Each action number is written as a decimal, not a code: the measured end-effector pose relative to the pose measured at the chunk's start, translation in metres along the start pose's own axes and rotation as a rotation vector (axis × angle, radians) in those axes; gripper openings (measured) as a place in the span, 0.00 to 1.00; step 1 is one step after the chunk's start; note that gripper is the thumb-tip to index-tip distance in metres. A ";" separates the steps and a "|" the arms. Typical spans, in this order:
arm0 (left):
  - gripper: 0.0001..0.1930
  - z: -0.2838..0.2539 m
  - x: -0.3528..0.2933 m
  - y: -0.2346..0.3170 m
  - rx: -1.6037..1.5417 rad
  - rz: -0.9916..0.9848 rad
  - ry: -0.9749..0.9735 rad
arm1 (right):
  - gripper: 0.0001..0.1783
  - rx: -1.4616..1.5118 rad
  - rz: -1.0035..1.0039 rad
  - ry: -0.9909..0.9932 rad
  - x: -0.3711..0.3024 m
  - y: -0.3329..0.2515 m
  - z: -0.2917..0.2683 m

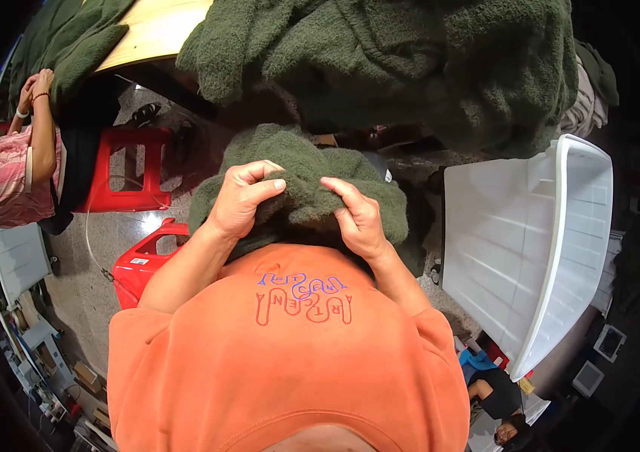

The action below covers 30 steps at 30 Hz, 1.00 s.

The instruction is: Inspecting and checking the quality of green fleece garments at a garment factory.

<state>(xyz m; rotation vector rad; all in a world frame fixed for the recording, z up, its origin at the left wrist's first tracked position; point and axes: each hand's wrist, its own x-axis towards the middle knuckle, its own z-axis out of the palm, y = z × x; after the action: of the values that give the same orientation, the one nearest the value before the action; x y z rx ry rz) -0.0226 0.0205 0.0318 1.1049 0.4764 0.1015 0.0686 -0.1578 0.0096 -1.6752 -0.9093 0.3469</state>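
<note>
Speckled stone floor down below, with two red plastic stools (128,169) on the left side and a big white plastic tub (531,248) tipped up on the right. Both hands are bunched into a dark green fleecy towel (297,177) held right in front of the orange shirt (290,361): left hand (241,200) has its fingers curled over the top fold, pinching it, and right hand (357,215) is clamped on the same fold just beside it. More of the same green fabric is heaped in a pile (425,60) along the near edge of the wooden table (154,30) up top. Looks soft, floppy and light-ish, not slippery at all, so it'll sag wherever it isn't held. I'd grab it by an edge or corners. Someone in a pink striped top (3,177) stands far left.
</note>
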 end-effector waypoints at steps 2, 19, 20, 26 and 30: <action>0.01 0.002 0.001 0.002 0.002 0.002 0.007 | 0.20 -0.006 0.008 0.040 -0.001 -0.003 -0.001; 0.04 0.023 -0.002 -0.009 -0.122 -0.125 -0.089 | 0.23 -0.327 -0.536 0.147 0.016 -0.020 0.012; 0.04 0.022 -0.003 -0.009 -0.123 -0.115 -0.082 | 0.23 -0.336 -0.546 0.157 0.016 -0.020 0.012; 0.03 0.020 -0.006 -0.009 -0.112 -0.101 -0.040 | 0.21 -0.470 -0.589 0.135 0.014 -0.018 0.015; 0.04 0.022 -0.009 -0.012 0.046 -0.014 0.033 | 0.20 -0.510 -0.549 0.141 0.015 -0.017 0.017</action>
<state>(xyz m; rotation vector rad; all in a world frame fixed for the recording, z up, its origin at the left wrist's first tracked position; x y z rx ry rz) -0.0233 -0.0062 0.0323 1.1458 0.5180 0.0966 0.0613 -0.1340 0.0233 -1.7810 -1.3760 -0.4022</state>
